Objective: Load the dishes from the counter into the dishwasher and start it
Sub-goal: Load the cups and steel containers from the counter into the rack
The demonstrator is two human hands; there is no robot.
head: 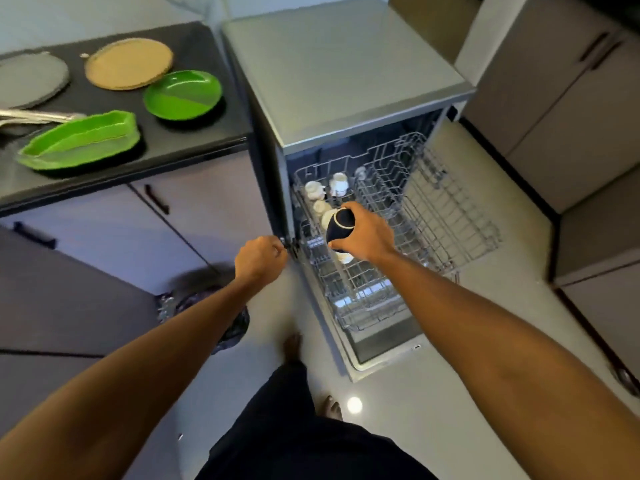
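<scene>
Entry: dark cup (341, 226), white-rimmed, held on its side over the left rows of the pulled-out wire rack (433, 209) of the dishwasher (339, 74). Holder: right hand (367, 233), fingers and thumb wrapped round the cup's body. Left hand (261, 259): fingers curled into a fist at the rack's near left corner; whether they grip the rail or only sit beside it cannot be told. Already in the rack: white cups (315, 190), grouped at the left, one partly beneath the dark cup. Step in hand, as judged: seating the cup. Recommended handling: turn the mouth downward, lower it into a free gap between the tines beside the white cups without knocking them, and release only once it sits steady; a steadied rack would help. On the counter (207, 133), not yet loaded: green plate (182, 95), green leaf-shaped dish (81, 140), metal utensils (38, 116) cut off by the left edge. Two round mats, tan (129, 63) and grey (29, 79), may not be washing. Not made out: the cup's handle, the dishwasher's controls, and most of what lies below the rack.
</scene>
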